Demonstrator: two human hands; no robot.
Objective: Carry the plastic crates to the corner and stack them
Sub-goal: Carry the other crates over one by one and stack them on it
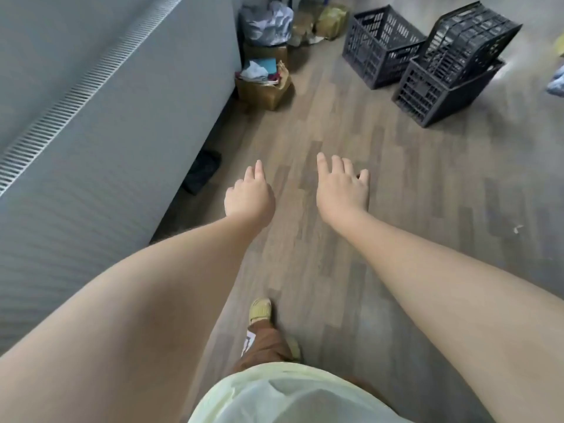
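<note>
Dark grey slatted plastic crates stand on the wooden floor at the upper right. One empty crate point(380, 45) sits upright on its own. To its right a second crate point(433, 96) holds a third crate point(467, 38) tilted inside it. My left hand point(250, 195) and my right hand point(341, 187) reach forward over the bare floor, well short of the crates. Both hold nothing, with fingers relaxed and slightly spread.
A large grey ribbed cabinet point(100, 117) lines the left side. Cardboard boxes point(264, 87) with paper and bags point(268, 22) crowd the far corner beside it. A dark object point(203, 170) lies at the cabinet's base. My foot in a yellow slipper point(261, 311) steps forward.
</note>
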